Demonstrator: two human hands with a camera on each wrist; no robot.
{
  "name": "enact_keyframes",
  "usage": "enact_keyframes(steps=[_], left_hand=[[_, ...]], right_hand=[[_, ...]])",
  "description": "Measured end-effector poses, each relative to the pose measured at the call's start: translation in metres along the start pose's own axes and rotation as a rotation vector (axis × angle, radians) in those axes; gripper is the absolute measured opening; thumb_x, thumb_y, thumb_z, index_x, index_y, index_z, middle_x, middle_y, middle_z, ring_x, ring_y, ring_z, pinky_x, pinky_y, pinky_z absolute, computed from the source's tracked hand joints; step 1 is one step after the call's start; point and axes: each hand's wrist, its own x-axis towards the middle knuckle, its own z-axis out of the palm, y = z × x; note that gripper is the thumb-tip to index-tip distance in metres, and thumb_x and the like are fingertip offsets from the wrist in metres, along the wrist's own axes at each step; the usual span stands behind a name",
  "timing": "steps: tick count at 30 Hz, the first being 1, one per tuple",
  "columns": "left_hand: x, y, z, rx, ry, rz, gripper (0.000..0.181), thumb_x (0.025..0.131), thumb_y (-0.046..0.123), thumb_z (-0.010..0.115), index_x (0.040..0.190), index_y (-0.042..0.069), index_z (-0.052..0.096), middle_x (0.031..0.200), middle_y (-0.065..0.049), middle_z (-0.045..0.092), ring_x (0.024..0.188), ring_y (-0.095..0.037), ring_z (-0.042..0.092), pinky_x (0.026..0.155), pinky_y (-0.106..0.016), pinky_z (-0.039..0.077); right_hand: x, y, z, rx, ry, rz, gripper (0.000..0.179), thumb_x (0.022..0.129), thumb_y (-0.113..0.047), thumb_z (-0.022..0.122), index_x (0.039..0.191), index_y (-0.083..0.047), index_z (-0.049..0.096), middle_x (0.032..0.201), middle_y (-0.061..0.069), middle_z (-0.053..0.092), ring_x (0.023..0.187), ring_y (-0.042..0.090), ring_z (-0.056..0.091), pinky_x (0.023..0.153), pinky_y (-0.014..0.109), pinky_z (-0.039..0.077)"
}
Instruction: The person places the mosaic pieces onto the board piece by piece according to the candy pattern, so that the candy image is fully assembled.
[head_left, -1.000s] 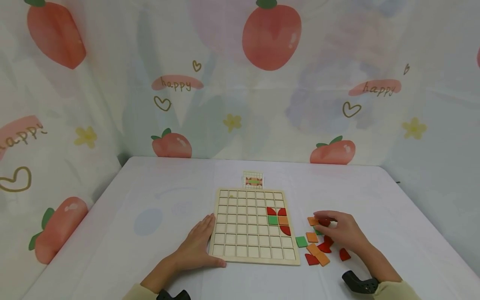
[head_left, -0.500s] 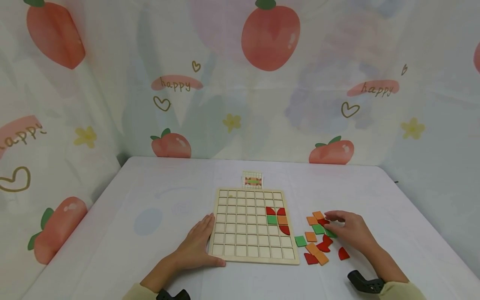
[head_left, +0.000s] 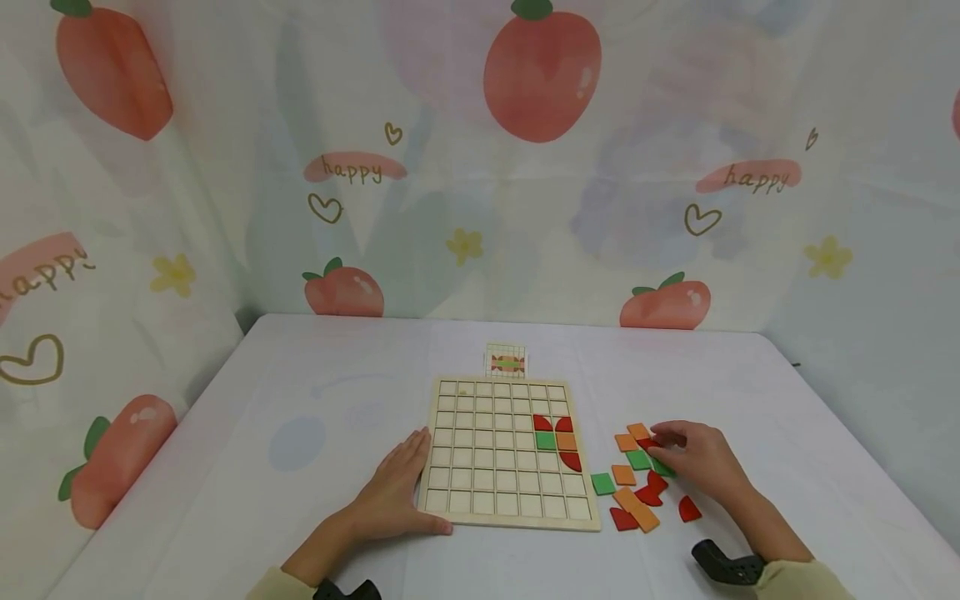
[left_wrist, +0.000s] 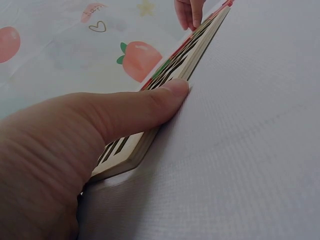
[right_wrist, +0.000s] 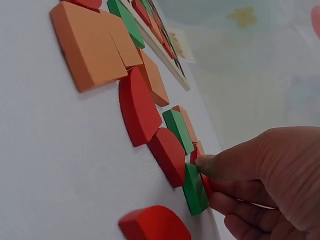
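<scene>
My left hand [head_left: 393, 487] rests at the near left corner of a wooden grid board [head_left: 483, 479]. Its fingers lie along the left side, with the thumb [left_wrist: 165, 100] across the front edge. At the board's right, red quarter-round pieces, a green square [head_left: 545, 440] and an orange square [head_left: 566, 441] sit in cells. My right hand [head_left: 701, 458] is at the far side of the loose pieces, thumb and fingertips pinching a red piece [right_wrist: 206, 185] mostly hidden by them. A green square [right_wrist: 194, 192] lies right below the thumb.
Loose orange [head_left: 624, 475], green [head_left: 603, 484] and red pieces [head_left: 689, 509] lie to the right of the board, some overlapping. Behind the board is a small pattern card [head_left: 507, 362]. A printed curtain [head_left: 525, 233] hangs behind and beside the white table.
My right hand has shifted a little to the right over the loose pieces, uncovering orange and green squares, then held nearly still. The left hand has stayed at the board.
</scene>
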Motion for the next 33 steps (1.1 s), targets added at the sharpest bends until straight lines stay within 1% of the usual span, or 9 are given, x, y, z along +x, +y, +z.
enact_keyframes(steps=[5,9,14,20,23,25,28,30,33], left_hand=[[0.0003,0.0009,-0.0003,-0.001,0.003,0.007,0.126,0.062,0.072,0.066,0.144,-0.005,0.011,0.151,-0.017,0.011,0.138,-0.026,0.008,0.108,-0.044,0.011],[0.0002,0.0016,-0.0003,-0.007,-0.002,0.008,0.126,0.062,0.072,0.066,0.144,-0.005,0.010,0.151,-0.017,0.011,0.138,-0.026,0.008,0.108,-0.044,0.010],[-0.0001,0.0018,-0.0004,-0.007,-0.006,0.006,0.126,0.062,0.072,0.065,0.145,-0.005,0.010,0.151,-0.017,0.011,0.138,-0.026,0.007,0.108,-0.045,0.011],[-0.0006,0.0022,-0.0017,-0.006,0.002,0.012,0.125,0.063,0.070,0.066,0.144,-0.006,0.011,0.151,-0.018,0.011,0.138,-0.027,0.008,0.108,-0.045,0.011],[-0.0007,0.0024,-0.0025,-0.010,0.003,0.015,0.124,0.063,0.069,0.067,0.144,-0.006,0.011,0.150,-0.018,0.011,0.138,-0.028,0.008,0.108,-0.046,0.011],[-0.0007,0.0025,-0.0027,-0.009,0.001,0.013,0.124,0.063,0.069,0.067,0.144,-0.006,0.011,0.150,-0.018,0.011,0.138,-0.028,0.008,0.108,-0.045,0.011],[-0.0009,0.0024,-0.0025,-0.005,0.000,0.012,0.125,0.063,0.070,0.067,0.144,-0.006,0.011,0.150,-0.018,0.011,0.138,-0.028,0.008,0.108,-0.046,0.012],[-0.0010,0.0026,-0.0023,-0.004,-0.001,0.008,0.125,0.062,0.070,0.066,0.144,-0.006,0.011,0.151,-0.017,0.011,0.138,-0.027,0.008,0.108,-0.045,0.011],[-0.0010,0.0027,-0.0017,-0.008,-0.001,0.005,0.125,0.062,0.071,0.066,0.144,-0.006,0.011,0.151,-0.017,0.011,0.138,-0.027,0.008,0.108,-0.045,0.011]], right_hand=[[-0.0004,-0.0015,-0.0015,-0.010,0.012,0.039,0.036,0.078,-0.012,0.074,0.105,0.008,0.062,0.089,0.016,0.065,0.083,0.030,0.059,0.072,0.041,0.052],[-0.0006,-0.0012,-0.0019,-0.019,0.009,0.080,0.037,0.078,-0.013,0.074,0.104,0.009,0.061,0.085,0.014,0.065,0.079,0.027,0.059,0.069,0.038,0.053],[-0.0019,-0.0028,-0.0028,-0.057,0.016,0.108,0.039,0.078,-0.017,0.074,0.102,0.010,0.061,0.078,0.009,0.062,0.074,0.025,0.055,0.064,0.036,0.052],[-0.0041,-0.0056,-0.0052,-0.088,0.013,0.121,0.043,0.079,-0.024,0.073,0.103,0.010,0.061,0.074,0.006,0.057,0.070,0.022,0.049,0.057,0.029,0.047],[-0.0053,-0.0059,-0.0067,-0.062,-0.003,0.113,0.045,0.079,-0.023,0.073,0.107,0.010,0.060,0.080,0.010,0.060,0.075,0.026,0.052,0.061,0.031,0.050],[-0.0052,-0.0053,-0.0071,-0.035,-0.019,0.102,0.045,0.079,-0.020,0.073,0.110,0.010,0.059,0.089,0.016,0.062,0.083,0.031,0.055,0.068,0.037,0.052],[-0.0041,-0.0039,-0.0060,-0.009,-0.045,0.073,0.044,0.079,-0.015,0.073,0.113,0.008,0.058,0.100,0.022,0.061,0.094,0.037,0.054,0.077,0.046,0.049],[-0.0036,-0.0034,-0.0045,0.000,-0.055,0.060,0.042,0.079,-0.012,0.072,0.113,0.007,0.058,0.103,0.023,0.061,0.097,0.039,0.053,0.079,0.048,0.048],[-0.0038,-0.0033,-0.0017,0.000,-0.052,0.050,0.039,0.079,-0.009,0.071,0.112,0.007,0.059,0.101,0.021,0.062,0.095,0.038,0.054,0.078,0.046,0.049]])
